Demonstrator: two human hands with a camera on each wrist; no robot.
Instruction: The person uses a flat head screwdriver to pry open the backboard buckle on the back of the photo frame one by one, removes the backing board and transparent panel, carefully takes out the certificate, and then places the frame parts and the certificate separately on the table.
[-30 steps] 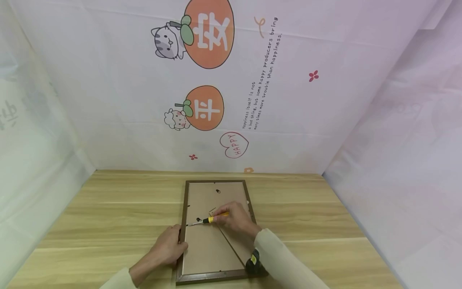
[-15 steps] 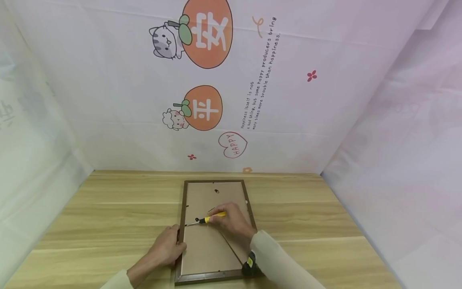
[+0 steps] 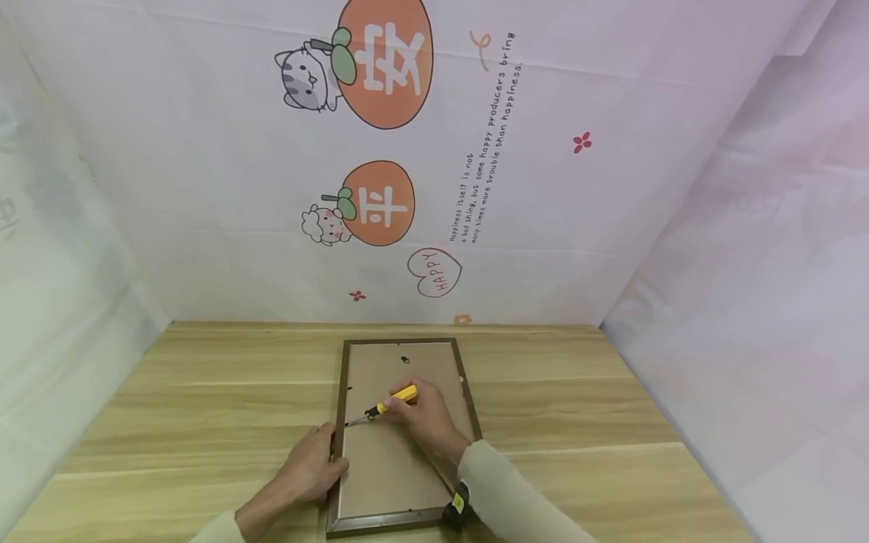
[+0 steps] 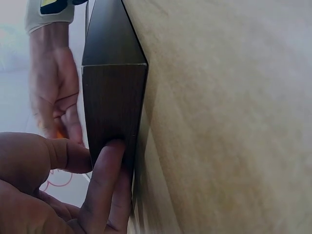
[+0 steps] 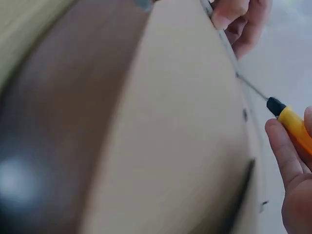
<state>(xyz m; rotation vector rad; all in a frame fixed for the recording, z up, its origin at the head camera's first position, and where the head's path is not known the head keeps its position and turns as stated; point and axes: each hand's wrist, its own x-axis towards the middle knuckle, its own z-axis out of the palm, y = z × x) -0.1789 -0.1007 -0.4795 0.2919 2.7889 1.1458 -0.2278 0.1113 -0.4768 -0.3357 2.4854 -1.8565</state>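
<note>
A brown picture frame (image 3: 394, 520) lies on the table with its tan backing board (image 3: 387, 475) facing up. My left hand (image 3: 312, 464) grips its left side, thumb on top of the rim. In the left wrist view, fingers (image 4: 105, 180) press against the frame's dark outer side (image 4: 114, 97). My right hand (image 3: 434, 422) holds a screwdriver with a yellow handle (image 3: 403, 394) and black collar. Its thin metal tip reaches a small black tab (image 3: 347, 424) at the left inner edge; the right wrist view shows the shaft (image 5: 253, 89) ending at that edge.
The wooden table (image 3: 577, 422) extends on both sides of the frame. A white printed sheet (image 3: 516, 286) hangs behind it, with white side sheets left and right. A black device (image 3: 457, 507) on the right wrist overlaps the frame's lower right corner. Another black fitting (image 3: 405, 360) sits on the backing.
My right hand has tilted the screwdriver handle more steeply upward and shifted slightly left, while the tip stays at the same tab. The left hand keeps its grip on the frame.
</note>
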